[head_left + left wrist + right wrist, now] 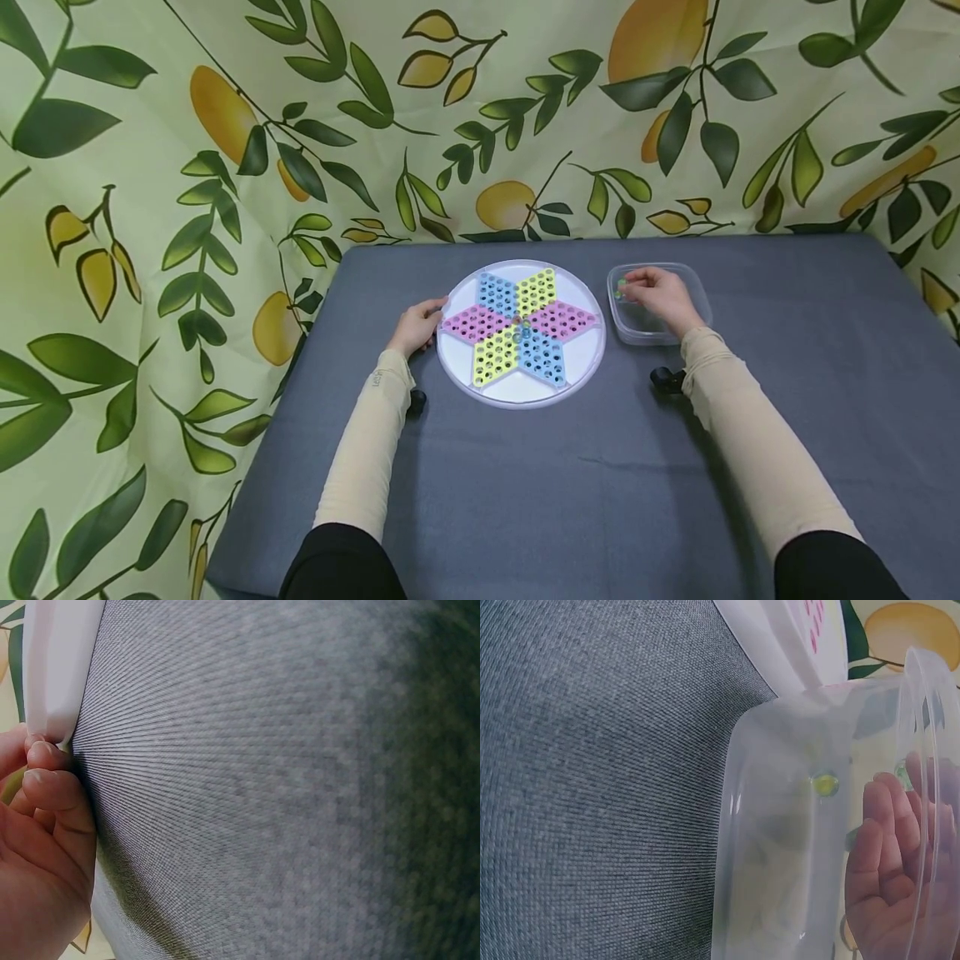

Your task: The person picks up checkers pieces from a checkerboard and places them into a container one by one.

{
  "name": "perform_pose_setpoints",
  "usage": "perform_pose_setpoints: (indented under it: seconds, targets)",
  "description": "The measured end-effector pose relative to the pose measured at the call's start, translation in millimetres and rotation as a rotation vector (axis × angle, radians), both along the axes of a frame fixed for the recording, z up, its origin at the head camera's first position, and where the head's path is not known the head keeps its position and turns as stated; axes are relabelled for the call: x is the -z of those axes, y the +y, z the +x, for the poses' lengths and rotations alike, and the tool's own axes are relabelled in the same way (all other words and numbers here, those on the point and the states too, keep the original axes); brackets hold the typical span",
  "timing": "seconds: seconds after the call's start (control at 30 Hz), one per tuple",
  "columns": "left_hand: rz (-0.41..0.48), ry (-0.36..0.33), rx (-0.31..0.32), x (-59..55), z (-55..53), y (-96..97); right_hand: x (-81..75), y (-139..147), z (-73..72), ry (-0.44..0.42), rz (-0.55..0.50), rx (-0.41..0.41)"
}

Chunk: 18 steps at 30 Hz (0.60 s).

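A round white Chinese checkers board (457, 371) lies on the table, with a star of blue, yellow and pink points. Several glass marbles (522, 332) sit in holes at its middle. My left hand (417, 327) grips the board's left rim, fingertips curled at the edge (56, 690). To the right stands a clear plastic box (697, 292), and my right hand (660, 296) reaches into it. Seen through the box wall, the right fingertips pinch a greenish marble (902, 774). A yellow-green marble (825, 784) lies inside, apart from the fingers.
Grey-blue cloth covers the table (525, 500). Behind it and along the left hangs a curtain (450, 167) printed with leaves and fruit. A dark wrist-camera piece (666, 381) sits below the right wrist, and another (417, 404) beside the left.
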<state>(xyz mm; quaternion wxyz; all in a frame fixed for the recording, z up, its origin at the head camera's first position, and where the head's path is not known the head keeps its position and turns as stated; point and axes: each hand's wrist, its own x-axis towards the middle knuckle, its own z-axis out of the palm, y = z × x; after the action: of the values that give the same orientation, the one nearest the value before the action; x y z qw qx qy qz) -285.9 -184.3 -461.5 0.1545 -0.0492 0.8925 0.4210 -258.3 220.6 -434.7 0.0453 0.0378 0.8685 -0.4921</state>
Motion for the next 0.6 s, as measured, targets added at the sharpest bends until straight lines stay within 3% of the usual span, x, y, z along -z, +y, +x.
perform_pose_setpoints:
  seconds: [0.6]
  targets:
    - [-0.009, 0.005, 0.0, 2.8, -1.2, -0.6, -5.0, 0.8, 0.5, -0.043, -0.009, -0.009]
